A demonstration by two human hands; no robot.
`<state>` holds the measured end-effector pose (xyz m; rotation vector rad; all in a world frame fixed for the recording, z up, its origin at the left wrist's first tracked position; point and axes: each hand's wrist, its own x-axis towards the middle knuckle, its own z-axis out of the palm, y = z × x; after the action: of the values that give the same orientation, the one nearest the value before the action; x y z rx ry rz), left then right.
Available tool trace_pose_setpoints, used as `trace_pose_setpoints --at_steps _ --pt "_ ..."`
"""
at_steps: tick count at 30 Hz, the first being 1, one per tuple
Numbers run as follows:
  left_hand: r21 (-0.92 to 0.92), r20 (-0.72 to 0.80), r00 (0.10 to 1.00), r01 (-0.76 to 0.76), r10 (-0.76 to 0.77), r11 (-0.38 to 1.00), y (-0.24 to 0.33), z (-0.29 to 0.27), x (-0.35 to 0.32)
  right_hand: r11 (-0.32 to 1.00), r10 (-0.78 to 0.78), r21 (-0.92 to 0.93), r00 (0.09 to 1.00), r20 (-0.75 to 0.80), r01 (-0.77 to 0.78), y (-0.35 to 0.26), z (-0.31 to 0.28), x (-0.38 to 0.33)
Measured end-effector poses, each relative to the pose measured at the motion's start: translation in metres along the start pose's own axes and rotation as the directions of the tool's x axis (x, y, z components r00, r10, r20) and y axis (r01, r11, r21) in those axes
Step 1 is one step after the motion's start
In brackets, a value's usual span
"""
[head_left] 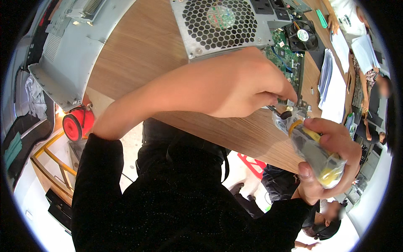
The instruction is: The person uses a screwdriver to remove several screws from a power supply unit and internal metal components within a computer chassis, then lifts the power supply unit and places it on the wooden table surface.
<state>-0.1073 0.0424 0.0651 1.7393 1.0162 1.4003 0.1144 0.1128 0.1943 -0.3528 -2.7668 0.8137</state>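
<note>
My left hand (pixel 256 86) reaches across the table with its fingers curled closed, next to the mouth of a clear plastic bag (pixel 310 153). What its fingers hold, if anything, is hidden. A thin dark piece (pixel 275 110) shows just below them, at the bag's mouth. My right hand (pixel 336 147) grips the bag from the right, fingers wrapped round it. Yellow and dark things show through the plastic, their kind unclear. Beyond my left hand stands a metal power supply (pixel 193 44) with a honeycomb grille. A green circuit board (pixel 297 67) lies beside it, partly covered by my hand.
A black cooling fan (pixel 303 35) sits by the circuit board. Stacked papers (pixel 331 88) lie to the right. A grey metal computer panel (pixel 79 46) is at the left, above a red cylinder (pixel 75 124). Other people are at the right, one hand (pixel 333 23) near papers.
</note>
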Motion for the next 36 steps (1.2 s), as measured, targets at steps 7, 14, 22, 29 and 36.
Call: trace_pose_setpoints --at_steps 7,14,22,29,36 --pt "0.053 0.085 0.993 0.072 -0.076 0.996 -0.004 0.0 0.006 0.95 0.27 -0.087 0.927 -0.259 -0.301 0.0 0.001 0.023" --pt "-0.016 0.106 0.994 -0.018 0.019 1.0 0.013 0.002 0.029 0.883 0.405 -0.302 0.909 0.101 -0.36 -0.004 -0.04 0.035" --pt "0.153 -0.122 0.973 -0.175 0.195 0.973 0.014 0.019 0.042 0.926 0.156 -0.377 0.918 0.364 -0.007 -0.022 -0.053 0.065" --pt "0.202 0.032 0.996 -0.094 0.089 0.975 0.012 0.005 0.032 0.862 0.13 -0.501 0.923 0.362 0.075 -0.019 -0.056 0.051" --pt "0.206 0.076 0.997 -0.048 0.033 0.977 0.019 0.002 0.038 0.89 0.046 -0.443 0.945 0.325 0.109 -0.007 -0.057 0.059"
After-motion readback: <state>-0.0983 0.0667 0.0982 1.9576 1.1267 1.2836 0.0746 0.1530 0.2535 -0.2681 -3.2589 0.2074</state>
